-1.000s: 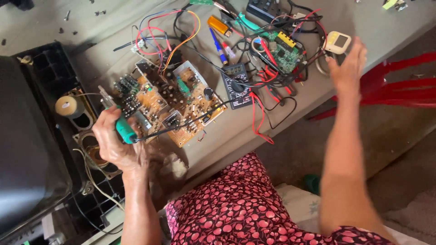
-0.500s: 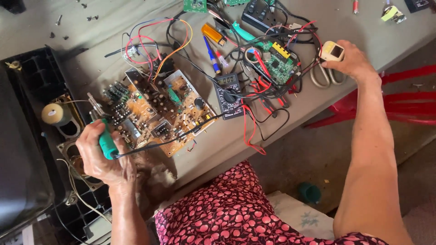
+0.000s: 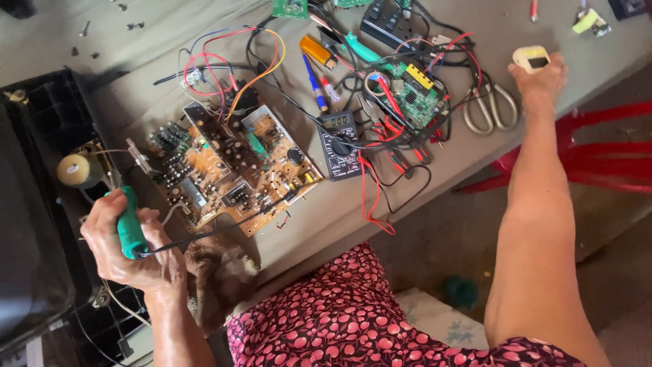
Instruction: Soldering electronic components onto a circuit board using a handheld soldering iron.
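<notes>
My left hand [image 3: 132, 248] grips the green handle of a soldering iron [image 3: 129, 224], whose tip points up toward the left edge of a large brown circuit board [image 3: 231, 170]. My right hand [image 3: 540, 81] reaches far across the table and holds a small cream-coloured device with a dark window [image 3: 531, 59]. Scissors [image 3: 489, 109] lie just left of that hand.
A black multimeter [image 3: 339, 143] with red and black leads sits mid-table beside a small green circuit board [image 3: 411, 95]. Tangled wires, pens and a black power strip [image 3: 390, 20] lie behind. An open black television casing [image 3: 47, 204] stands at left. A red plastic chair [image 3: 598, 149] is at right.
My right hand has moved further right and back with the cream device. My left hand with the soldering iron stays beside the brown board. The camera view has shifted.
</notes>
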